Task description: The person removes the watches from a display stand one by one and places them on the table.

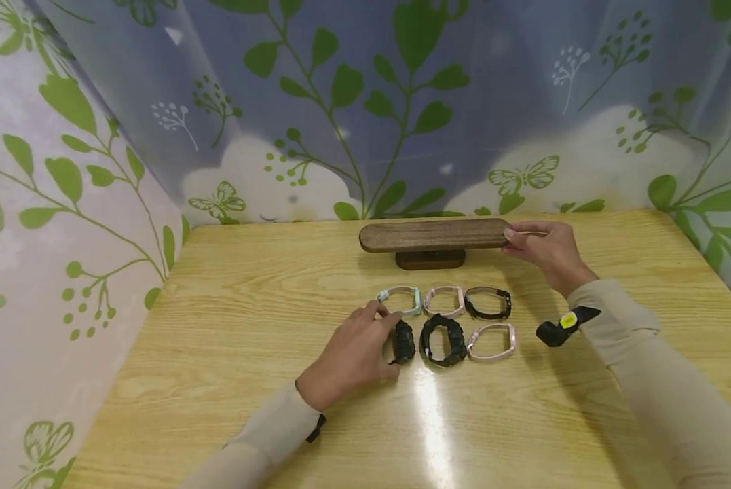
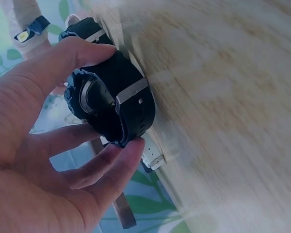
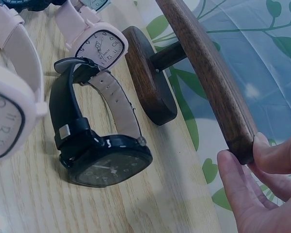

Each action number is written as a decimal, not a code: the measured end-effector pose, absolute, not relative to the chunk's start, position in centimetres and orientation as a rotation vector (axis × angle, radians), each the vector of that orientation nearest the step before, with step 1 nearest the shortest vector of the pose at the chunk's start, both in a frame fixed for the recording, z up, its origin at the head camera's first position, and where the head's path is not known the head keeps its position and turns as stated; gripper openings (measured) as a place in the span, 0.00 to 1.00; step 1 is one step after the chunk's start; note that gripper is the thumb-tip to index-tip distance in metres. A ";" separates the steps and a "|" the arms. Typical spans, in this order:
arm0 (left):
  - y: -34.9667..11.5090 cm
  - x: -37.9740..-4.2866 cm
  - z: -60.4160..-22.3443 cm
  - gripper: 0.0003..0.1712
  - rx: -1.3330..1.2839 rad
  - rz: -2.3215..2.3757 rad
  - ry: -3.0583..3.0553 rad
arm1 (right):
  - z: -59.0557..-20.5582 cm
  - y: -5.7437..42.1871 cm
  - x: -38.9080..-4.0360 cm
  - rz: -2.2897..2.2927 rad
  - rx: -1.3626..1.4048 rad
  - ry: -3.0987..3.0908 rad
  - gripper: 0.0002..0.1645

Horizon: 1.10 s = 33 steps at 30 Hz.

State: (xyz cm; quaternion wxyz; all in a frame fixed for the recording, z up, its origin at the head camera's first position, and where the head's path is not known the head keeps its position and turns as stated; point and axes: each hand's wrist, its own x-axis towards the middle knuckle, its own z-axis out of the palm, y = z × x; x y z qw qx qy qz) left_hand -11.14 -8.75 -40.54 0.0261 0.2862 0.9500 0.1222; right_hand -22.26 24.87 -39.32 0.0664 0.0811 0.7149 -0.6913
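Note:
A chunky black wristwatch (image 1: pixel 404 341) stands on its side at the left of the front row. My left hand (image 1: pixel 355 350) grips it; in the left wrist view the thumb and fingertips hold the strap loop (image 2: pixel 133 73) by its two edges. Behind the watches is a dark wooden T-shaped watch stand (image 1: pixel 432 236) with a long bar on a short foot. My right hand (image 1: pixel 551 255) pinches the bar's right end, thumb on one face and fingers on the other, clearest in the right wrist view. The bar carries no watch.
Beside the held watch lie another chunky black watch (image 1: pixel 453 339) and a pale pink one (image 1: pixel 512 336). The row behind has a mint watch (image 1: pixel 417 301), a pink watch (image 1: pixel 461 301) and a slim black watch (image 1: pixel 489 316). A leaf-patterned curtain (image 1: pixel 341 136) hangs behind the wooden table (image 1: pixel 249 285).

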 end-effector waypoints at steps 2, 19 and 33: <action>-8.7 -11.2 -40.6 0.47 0.887 0.384 2.936 | -39.3 24.9 -22.3 -2.091 0.246 2.153 0.31; -8.9 -11.5 -40.9 0.44 0.887 0.453 2.947 | -39.5 24.6 -22.4 -2.133 0.251 2.120 0.30; -10.9 -11.3 -38.5 0.48 0.734 0.596 2.943 | -39.4 24.6 -22.4 -2.054 0.233 2.156 0.33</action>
